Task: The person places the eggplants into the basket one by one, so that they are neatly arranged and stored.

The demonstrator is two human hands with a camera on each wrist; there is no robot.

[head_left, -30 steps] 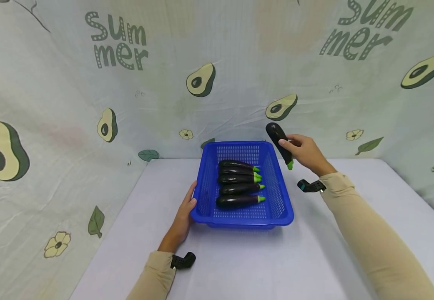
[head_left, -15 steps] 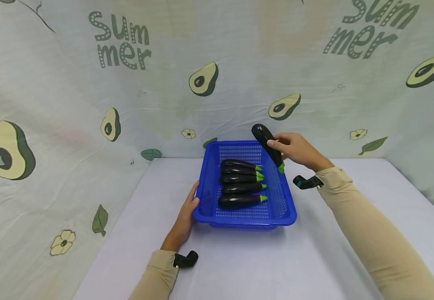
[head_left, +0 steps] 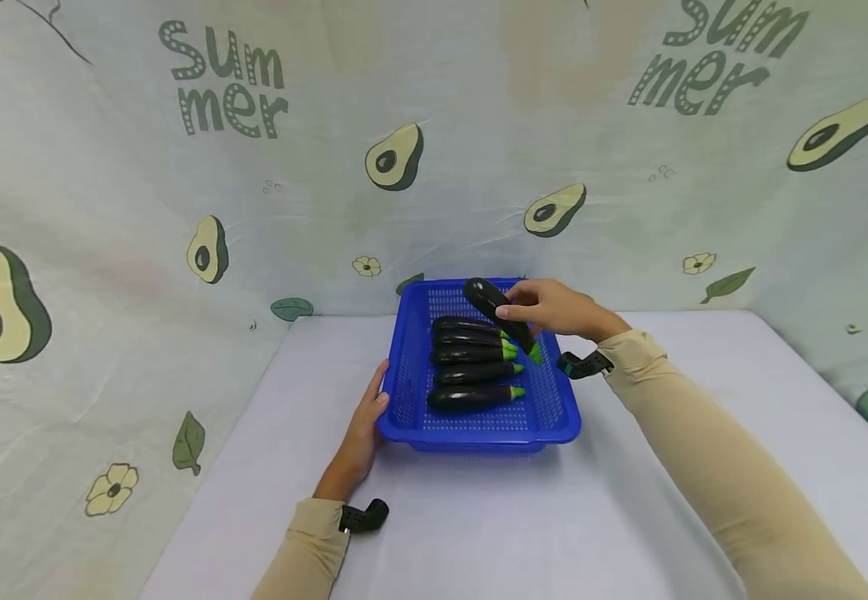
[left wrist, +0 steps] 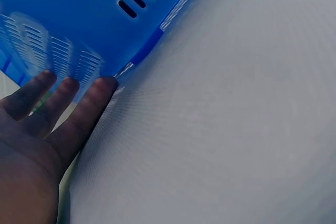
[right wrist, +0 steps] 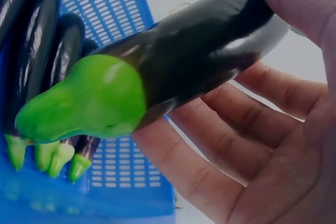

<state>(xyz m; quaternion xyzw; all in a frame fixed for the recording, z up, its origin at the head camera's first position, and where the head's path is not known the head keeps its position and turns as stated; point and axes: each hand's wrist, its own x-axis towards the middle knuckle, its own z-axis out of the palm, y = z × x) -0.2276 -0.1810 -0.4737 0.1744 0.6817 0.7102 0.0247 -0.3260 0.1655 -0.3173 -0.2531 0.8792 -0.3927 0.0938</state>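
Observation:
My right hand (head_left: 557, 308) holds a dark purple eggplant (head_left: 488, 298) above the back right of a blue plastic basket (head_left: 479, 438). In the right wrist view, thumb and fingers grip the glossy body, and its green stem cap (right wrist: 100, 95) points away from the palm. Several more eggplants (head_left: 467, 397) lie side by side in the basket, green stems to the right. At the basket's left side is my left hand (head_left: 358, 429). The left wrist view shows its fairly straight fingers (left wrist: 86, 108) against the slotted outer wall; its thumb is out of that view.
The basket stands on a white table (head_left: 464, 525). A light curtain (head_left: 464, 67) printed with avocados, leaves and lettering hangs behind and to the sides. Each wrist wears a small black camera, seen at the left sleeve (head_left: 364, 517) and the right sleeve.
My right hand has brought the held eggplant leftward and lower, from beyond the basket's right rim to over its inside. The left hand stays at the basket's left side.

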